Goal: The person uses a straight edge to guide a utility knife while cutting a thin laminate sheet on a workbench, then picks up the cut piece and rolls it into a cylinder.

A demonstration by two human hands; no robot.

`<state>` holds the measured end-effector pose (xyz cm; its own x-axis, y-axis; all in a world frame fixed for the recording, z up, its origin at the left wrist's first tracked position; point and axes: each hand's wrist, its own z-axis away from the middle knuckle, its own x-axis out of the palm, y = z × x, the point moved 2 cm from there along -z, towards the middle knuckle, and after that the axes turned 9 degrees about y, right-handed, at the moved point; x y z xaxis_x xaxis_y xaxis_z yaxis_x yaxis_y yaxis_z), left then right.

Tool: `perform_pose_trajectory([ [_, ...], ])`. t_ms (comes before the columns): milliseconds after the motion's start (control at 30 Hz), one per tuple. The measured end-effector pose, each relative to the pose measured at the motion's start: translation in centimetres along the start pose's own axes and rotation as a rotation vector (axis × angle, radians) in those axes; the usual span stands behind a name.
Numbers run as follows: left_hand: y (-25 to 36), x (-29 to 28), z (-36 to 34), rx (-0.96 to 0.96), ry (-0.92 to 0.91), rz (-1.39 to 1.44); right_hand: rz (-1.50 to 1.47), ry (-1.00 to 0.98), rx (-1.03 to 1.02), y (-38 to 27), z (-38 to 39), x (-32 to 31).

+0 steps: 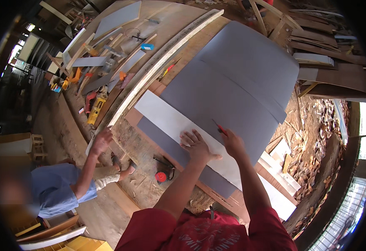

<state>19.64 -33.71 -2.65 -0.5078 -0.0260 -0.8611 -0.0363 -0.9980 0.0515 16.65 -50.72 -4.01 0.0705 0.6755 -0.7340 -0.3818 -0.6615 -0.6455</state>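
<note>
Yellow power tool [96, 111]; small blue box [147, 47]

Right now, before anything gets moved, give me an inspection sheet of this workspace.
Surface: brown board, largely covered by a grey sheet.
Job's things: white strip lying across the grey sheet; red-handled pointed tool.
Clutter: yellow power tool; red round item on the ground.
Grips: left grip flat on the strip; right grip closed around the tool.
Cables: none clearly made out.
Surroundings: co-worker in blue; scraps at right.
</note>
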Motion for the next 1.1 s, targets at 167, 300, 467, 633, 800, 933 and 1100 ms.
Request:
perform_pose_trajectory([
  [167, 0.0, 0.2, 0.2, 0.031, 0.033, 0.026, 0.001, 0.137, 0.044, 5.9, 6.4, -3.2],
  [300, -0.4, 1.1, 0.1, 0.035, 0.074, 0.047, 0.042, 0.144, 0.123, 7.2, 11.4, -5.0],
  [467, -0.3, 0.6, 0.5, 0.05, 0.071, 0.074, 0.057, 0.18, 0.142, 9.1, 16.7, -4.3],
  [633, -0.2, 0.1, 1.0, 0.053, 0.096, 0.053, 0.026, 0.195, 0.156, 9.5, 19.5, -2.0],
  [800, -0.4, -0.7, 1.4, 0.033, 0.084, 0.02, -0.004, 0.308, 0.12, 9.5, 20.2, -0.3],
  [933, 0.0, -1.1, 1.6, 0.014, 0.043, -0.004, 0.057, 0.372, 0.133, 10.5, 20.1, 0.7],
  [1100, -0.5, -1.2, 1.7, 0.004, 0.026, -0.006, 0.079, 0.468, 0.172, 10.2, 20.0, 1.2],
])
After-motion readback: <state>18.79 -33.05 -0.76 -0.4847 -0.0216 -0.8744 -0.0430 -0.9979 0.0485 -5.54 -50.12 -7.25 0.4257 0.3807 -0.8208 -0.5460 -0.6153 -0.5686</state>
